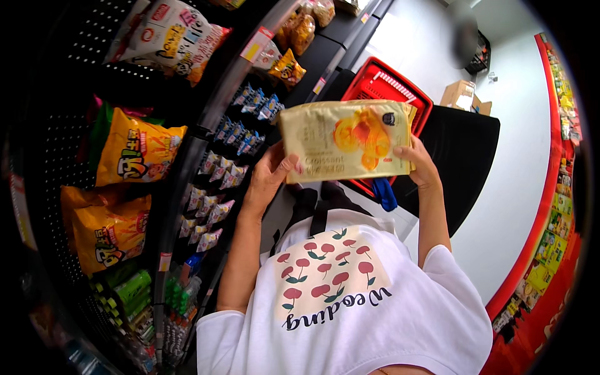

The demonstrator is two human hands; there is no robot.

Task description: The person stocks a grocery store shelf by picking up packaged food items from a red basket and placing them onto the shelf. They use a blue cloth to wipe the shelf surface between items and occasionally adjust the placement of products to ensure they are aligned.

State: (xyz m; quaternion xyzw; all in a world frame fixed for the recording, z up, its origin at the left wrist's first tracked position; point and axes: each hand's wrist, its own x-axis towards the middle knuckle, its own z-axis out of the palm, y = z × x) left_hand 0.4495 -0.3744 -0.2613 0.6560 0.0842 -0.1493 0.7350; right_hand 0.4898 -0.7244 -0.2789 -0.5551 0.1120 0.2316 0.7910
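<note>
A pale yellow packet of croissants (347,140) is held level in front of my body, its printed face turned up toward me. My left hand (271,171) grips its left end, thumb on the front and fingers hidden behind. At the right end my right hand (419,161) holds it the same way, the thumb pressing near the lower corner. Beneath and beyond the packet is a red plastic shopping basket (422,105), partly covered by it. A dark blue object (385,194), perhaps a strap or cloth, hangs below the packet beside the basket.
Dark store shelves (187,136) on the left hold orange snack bags (136,150), a white snack bag (173,37) and rows of small packets (229,171). A black surface (461,159) lies right of the basket. Farther off are a cardboard box (457,95) and a black crate (479,54).
</note>
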